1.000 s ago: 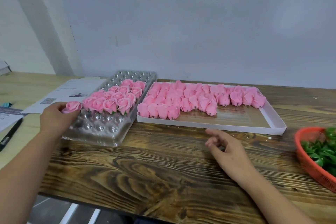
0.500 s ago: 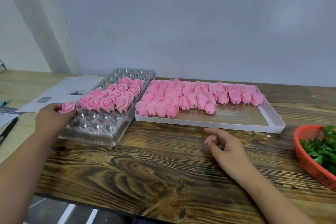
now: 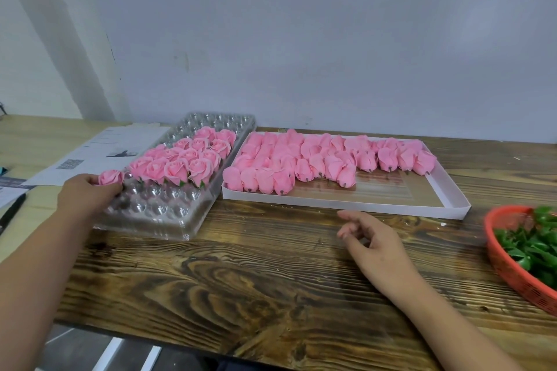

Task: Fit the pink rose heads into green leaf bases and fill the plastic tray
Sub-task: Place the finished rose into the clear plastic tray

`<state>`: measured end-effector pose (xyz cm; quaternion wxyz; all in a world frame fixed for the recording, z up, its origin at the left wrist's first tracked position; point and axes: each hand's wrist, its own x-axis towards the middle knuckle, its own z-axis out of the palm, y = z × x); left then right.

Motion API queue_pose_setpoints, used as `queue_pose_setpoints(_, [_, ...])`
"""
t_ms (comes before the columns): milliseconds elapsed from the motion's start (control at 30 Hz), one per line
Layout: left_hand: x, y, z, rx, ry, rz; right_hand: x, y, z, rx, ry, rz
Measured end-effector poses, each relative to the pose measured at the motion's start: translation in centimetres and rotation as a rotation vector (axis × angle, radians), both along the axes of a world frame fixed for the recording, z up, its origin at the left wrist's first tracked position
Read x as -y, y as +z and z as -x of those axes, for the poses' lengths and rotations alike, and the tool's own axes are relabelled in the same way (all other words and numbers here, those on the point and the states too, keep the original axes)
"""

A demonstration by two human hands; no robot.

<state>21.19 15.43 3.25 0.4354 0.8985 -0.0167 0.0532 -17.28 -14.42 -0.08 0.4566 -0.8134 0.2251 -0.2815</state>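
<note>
Your left hand (image 3: 86, 197) is still pinching the finished rose (image 3: 111, 177), now easing it toward an empty pocket at the plastic tray's (image 3: 168, 217) left edge. Your right hand (image 3: 372, 242) is hovering loose and empty above the table (image 3: 271, 280), not yet reaching for the next piece.

Two bare forearms in shot, entering from seven and five o'clock. No sleeves, no gloves. Left hand (image 3: 86, 197) bare, no ring or watch showing. Right hand (image 3: 378, 245) likewise unadorned, wrist plain, nails short.
</note>
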Motion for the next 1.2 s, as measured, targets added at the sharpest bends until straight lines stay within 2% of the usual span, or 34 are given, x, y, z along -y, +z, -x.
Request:
queue_pose_setpoints(333, [-0.7, 1.2, 1.2, -0.091, 0.007, 0.169, 0.1, -0.5, -0.1, 0.005, -0.006, -0.014])
queue_pose_setpoints(400, [-0.5, 1.4, 2.3, 0.015, 0.054, 0.186, 0.2, -0.6, -0.1, -0.003, 0.000, -0.008])
queue_pose_setpoints(533, [1.8, 2.0, 6.4, 0.338, 0.044, 0.349, 0.2, -0.7, -0.1, -0.009, -0.001, -0.005])
queue_pose_setpoints(633, [5.3, 2.6, 10.3, 0.420, -0.087, 0.463, 0.2, -0.7, -0.2, -0.014, -0.005, -0.007])
queue_pose_setpoints(700, [7.7, 2.4, 12.7, 0.410, -0.198, 0.494, 0.2, -0.7, -0.1, -0.008, -0.008, -0.014])
queue_pose_setpoints(900, [12.8, -0.2, 17.8, 0.294, -0.542, 0.389, 0.2, -0.6, -0.1, -0.007, -0.013, -0.025])
queue_pose_setpoints(1100, [15.6, -2.2, 19.8, 0.228, -0.769, 0.195, 0.3, -0.6, -0.1, -0.022, -0.006, -0.020])
queue_pose_setpoints(1200, [16.1, -2.6, 20.0, 0.208, -0.815, 0.094, 0.2, -0.5, -0.1, -0.026, -0.010, -0.017])
